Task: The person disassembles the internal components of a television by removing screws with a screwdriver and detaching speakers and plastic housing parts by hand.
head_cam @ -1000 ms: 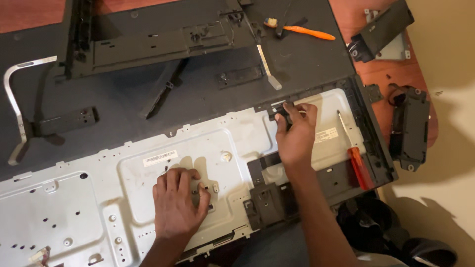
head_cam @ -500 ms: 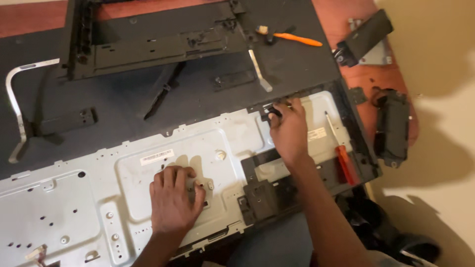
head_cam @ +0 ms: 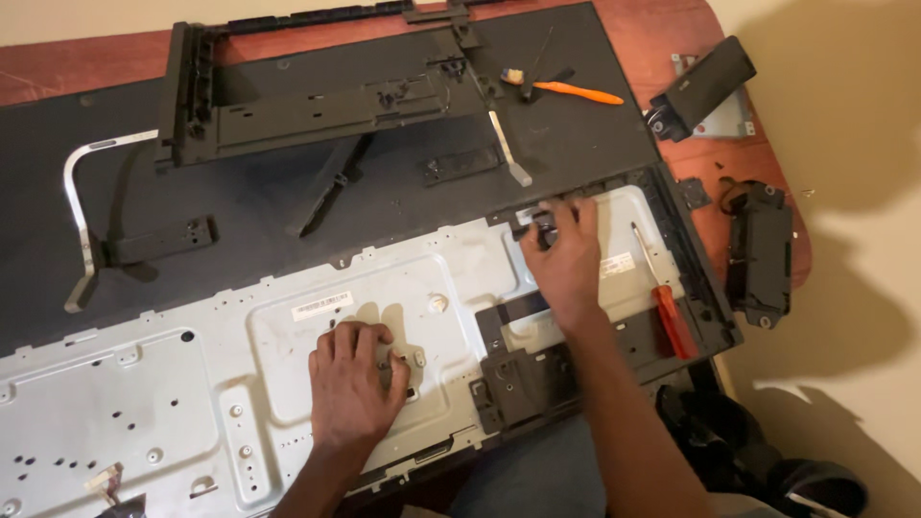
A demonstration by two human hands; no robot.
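Metal back panel (head_cam: 288, 384) of flat-screen, lying on dark mat (head_cam: 288, 206): L hand (head_cam: 353, 382) pressed flat on it, fingers together. R hand (head_cam: 566, 254) pinching small black clip (head_cam: 539, 230) at top edge, w/ red screwdriver (head_cam: 667, 307) beside. Judged step: freeing clip; needs steady pull

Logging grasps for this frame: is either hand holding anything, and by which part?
Left hand lies flat on the metal back panel, gripping nothing. Right hand has fingertips on a small black part at the panel's upper edge; whether it pinches it cannot be told.

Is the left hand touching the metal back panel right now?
Touching. The head view shows the left hand pressed palm-down, flat on the grey metal back panel.
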